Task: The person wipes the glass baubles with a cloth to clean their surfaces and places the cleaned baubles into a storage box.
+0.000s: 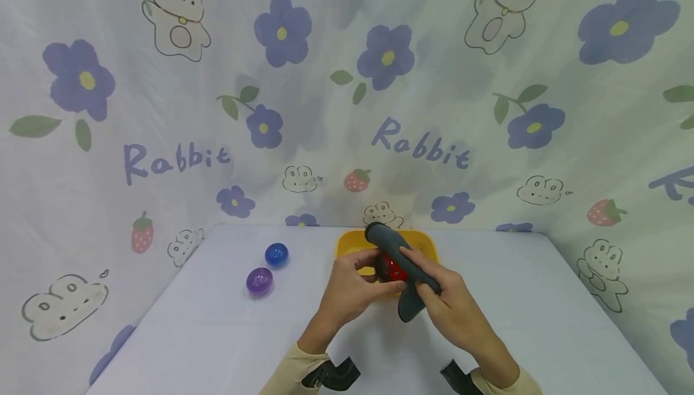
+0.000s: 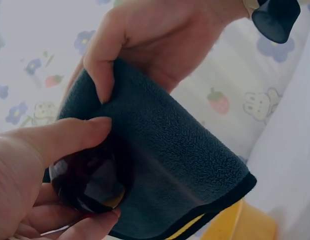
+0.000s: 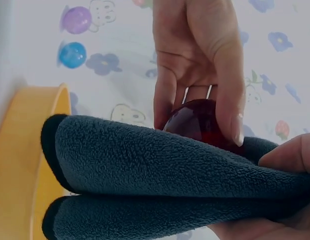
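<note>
A shiny dark red ball (image 3: 195, 120) is held between the thumb and fingers of my left hand (image 1: 349, 289), above the near side of a yellow container (image 1: 347, 241). My right hand (image 1: 452, 304) pinches a folded dark grey-green towel (image 2: 165, 145) with black edging. The towel lies against the ball, and in the left wrist view it covers the ball's far side. In the head view the towel hides part of the ball and of the container.
To the left on the white table (image 1: 217, 335) sit a blue ball (image 1: 276, 255) and a purple ball (image 1: 259, 281), close together. Behind the table hangs a curtain (image 1: 325, 112) printed with rabbits and flowers.
</note>
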Available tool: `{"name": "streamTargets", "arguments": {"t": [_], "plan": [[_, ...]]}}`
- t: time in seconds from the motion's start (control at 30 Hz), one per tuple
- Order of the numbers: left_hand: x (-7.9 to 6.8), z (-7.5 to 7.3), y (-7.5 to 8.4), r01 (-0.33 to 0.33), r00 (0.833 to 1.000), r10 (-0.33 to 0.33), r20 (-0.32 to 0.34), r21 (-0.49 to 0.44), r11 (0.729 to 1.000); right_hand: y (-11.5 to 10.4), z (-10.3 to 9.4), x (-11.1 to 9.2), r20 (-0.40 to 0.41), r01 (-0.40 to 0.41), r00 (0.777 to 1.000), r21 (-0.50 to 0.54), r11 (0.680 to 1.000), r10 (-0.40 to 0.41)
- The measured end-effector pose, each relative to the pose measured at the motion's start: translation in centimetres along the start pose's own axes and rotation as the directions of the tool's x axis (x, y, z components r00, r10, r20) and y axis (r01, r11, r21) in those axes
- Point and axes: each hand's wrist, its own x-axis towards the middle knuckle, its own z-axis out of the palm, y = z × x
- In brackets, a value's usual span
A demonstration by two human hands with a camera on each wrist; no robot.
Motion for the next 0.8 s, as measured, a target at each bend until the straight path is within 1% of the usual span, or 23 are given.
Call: {"name": "streamTargets", "arguments": {"t": [0.07,0.17,0.3,0.47,0.63,0.8], "plan": [[-0.1,0.1,0.1,-0.004,1.0,0.004,0.018,0.001,1.0,0.1,-0.1,0.0,0.007,0.018,1.0,-0.019,1.0,-0.018],[-0.2,0.3,0.1,-0.025,0.999,0.025,0.041,0.007,1.0,0.3,-0.3,0.2,0.026,0.018,0.999,-0.021,1.0,-0.018],[-0.2,0.4,0.2,-0.047,0.997,0.045,0.055,0.037,0.998,0.7,-0.6,0.4,0.061,0.0,0.998,0.024,1.0,-0.001],[-0.3,0.3,0.7,-0.072,0.996,0.07,0.054,0.052,0.996,1.2,-1.1,0.7,0.076,-0.008,0.997,0.104,0.995,0.0],[-0.2,0.2,1.0,-0.111,0.993,0.108,0.047,0.047,0.993,1.6,-1.1,0.9,0.077,-0.005,0.997,0.151,0.988,-0.007],[-0.4,0.0,1.0,-0.132,0.991,0.131,0.035,0.04,0.99,1.8,-0.9,0.8,0.093,-0.01,0.996,0.186,0.982,-0.008]]}}
